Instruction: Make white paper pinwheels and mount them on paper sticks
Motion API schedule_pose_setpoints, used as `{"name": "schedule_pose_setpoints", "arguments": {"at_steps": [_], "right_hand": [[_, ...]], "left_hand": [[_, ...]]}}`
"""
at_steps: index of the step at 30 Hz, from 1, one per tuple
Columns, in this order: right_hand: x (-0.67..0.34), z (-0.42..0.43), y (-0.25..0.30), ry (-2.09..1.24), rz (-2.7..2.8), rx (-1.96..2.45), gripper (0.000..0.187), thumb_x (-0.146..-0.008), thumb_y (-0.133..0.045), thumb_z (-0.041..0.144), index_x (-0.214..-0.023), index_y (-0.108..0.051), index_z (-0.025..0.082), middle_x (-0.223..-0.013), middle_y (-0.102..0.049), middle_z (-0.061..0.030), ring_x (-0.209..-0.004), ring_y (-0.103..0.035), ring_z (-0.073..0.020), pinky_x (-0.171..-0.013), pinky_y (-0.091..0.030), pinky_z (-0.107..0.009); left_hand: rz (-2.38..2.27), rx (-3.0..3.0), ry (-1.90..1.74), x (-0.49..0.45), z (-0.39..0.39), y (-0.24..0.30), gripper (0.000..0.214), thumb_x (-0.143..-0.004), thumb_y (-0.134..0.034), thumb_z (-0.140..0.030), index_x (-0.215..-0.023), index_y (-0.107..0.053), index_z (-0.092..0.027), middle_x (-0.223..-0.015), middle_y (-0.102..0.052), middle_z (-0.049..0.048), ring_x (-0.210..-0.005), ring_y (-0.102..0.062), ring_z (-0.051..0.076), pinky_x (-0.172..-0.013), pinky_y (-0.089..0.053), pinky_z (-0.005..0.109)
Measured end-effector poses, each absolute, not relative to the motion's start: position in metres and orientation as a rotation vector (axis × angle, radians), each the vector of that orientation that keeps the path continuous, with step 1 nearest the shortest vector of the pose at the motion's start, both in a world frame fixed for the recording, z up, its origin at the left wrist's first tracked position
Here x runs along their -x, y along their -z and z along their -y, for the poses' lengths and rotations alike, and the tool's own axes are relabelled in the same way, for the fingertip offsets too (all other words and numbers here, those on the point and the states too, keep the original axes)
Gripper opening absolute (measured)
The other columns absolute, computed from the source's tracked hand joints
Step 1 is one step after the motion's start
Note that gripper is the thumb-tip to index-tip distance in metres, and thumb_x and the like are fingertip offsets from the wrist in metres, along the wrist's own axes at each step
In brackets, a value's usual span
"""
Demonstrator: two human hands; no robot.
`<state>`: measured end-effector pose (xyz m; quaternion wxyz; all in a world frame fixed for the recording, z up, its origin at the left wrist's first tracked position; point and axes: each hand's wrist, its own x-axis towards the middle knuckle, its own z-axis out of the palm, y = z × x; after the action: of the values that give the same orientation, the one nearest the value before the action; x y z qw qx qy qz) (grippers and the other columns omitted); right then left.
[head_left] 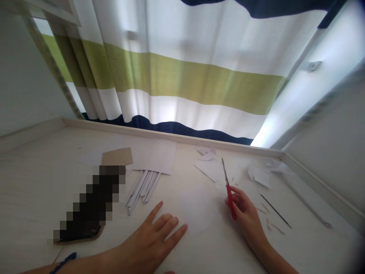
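My right hand [242, 209] grips a pair of scissors by its red handle; the scissors [230, 198] point away from me, blades closed together. My left hand [156, 239] hovers over or rests on the table, palm down with fingers spread, holding nothing. Between the two hands lies a pale, thin sheet of paper [199, 207], hard to tell from the white tabletop. Beyond my left hand, several folded white paper strips [144, 188] lie side by side, their far ends under a white paper sheet [155, 152].
A brown cardboard piece [117, 156] lies at the back left, above a dark blurred-out object [94, 201]. Paper scraps [207, 163] and crumpled paper [259, 176] are at the back right. A thin black stick [275, 210] and small wooden bits [275, 227] lie right of my right hand.
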<state>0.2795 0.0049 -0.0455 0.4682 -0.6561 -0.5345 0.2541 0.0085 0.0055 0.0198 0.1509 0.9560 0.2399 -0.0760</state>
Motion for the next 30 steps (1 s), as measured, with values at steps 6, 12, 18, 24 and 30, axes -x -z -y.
{"name": "schedule_pose_setpoints", "arguments": {"at_steps": [6,12,18,24,30], "right_hand": [[-0.284,-0.003,0.041,-0.554,1.453,1.778,0.038,-0.073,-0.051,0.043,-0.103,-0.052,0.020,-0.062,-0.056,0.0003,-0.053,-0.050,-0.0162,-0.049,-0.039,-0.026],[-0.282,0.003,0.041,-0.464,1.556,1.896,0.041,-0.072,-0.053,0.039,-0.109,-0.047,0.022,-0.069,-0.058,0.0003,-0.057,-0.053,-0.0173,-0.056,-0.039,-0.028],[-0.286,0.001,0.045,-0.402,1.591,1.934,0.035,-0.072,-0.050,0.043,-0.100,-0.047,0.022,-0.073,-0.061,-0.0013,-0.060,-0.056,-0.0183,-0.055,-0.041,-0.027],[-0.286,-0.001,0.042,-0.297,1.620,1.978,0.038,-0.072,-0.049,0.044,-0.102,-0.050,0.021,-0.074,-0.061,-0.0035,-0.063,-0.056,-0.0204,-0.059,-0.041,-0.030],[-0.286,-0.002,0.041,-0.311,1.608,2.000,0.037,-0.070,-0.049,0.044,-0.099,-0.051,0.021,-0.072,-0.063,-0.0027,-0.063,-0.058,-0.0196,-0.055,-0.043,-0.028]], "left_hand": [[-0.772,-2.840,0.052,-0.008,-0.015,-0.007,0.059,-0.082,-0.031,-0.048,-0.133,-0.016,-0.022,-0.138,-0.024,0.0120,-0.125,-0.020,0.031,-0.097,-0.013,0.057],[-0.898,-2.926,-0.045,-0.020,-0.024,0.011,0.066,-0.081,-0.020,-0.056,-0.134,-0.014,-0.017,-0.138,-0.024,0.0132,-0.126,-0.018,0.030,-0.097,-0.005,0.056],[-1.041,-2.944,-0.170,-0.017,-0.026,0.015,0.058,-0.082,-0.024,-0.054,-0.117,-0.045,-0.013,-0.126,-0.045,0.0135,-0.120,-0.033,0.028,-0.099,-0.003,0.053],[-1.146,-2.972,-0.303,-0.017,-0.037,0.012,0.026,-0.085,-0.036,-0.031,-0.096,-0.055,-0.017,-0.109,-0.058,0.0071,-0.102,-0.050,0.021,-0.099,-0.018,0.046],[-1.266,-3.029,-0.314,-0.007,-0.058,0.001,0.028,-0.087,-0.033,-0.026,-0.073,-0.056,-0.016,-0.076,-0.062,0.0039,-0.077,-0.056,0.017,-0.091,-0.032,0.040]]}}
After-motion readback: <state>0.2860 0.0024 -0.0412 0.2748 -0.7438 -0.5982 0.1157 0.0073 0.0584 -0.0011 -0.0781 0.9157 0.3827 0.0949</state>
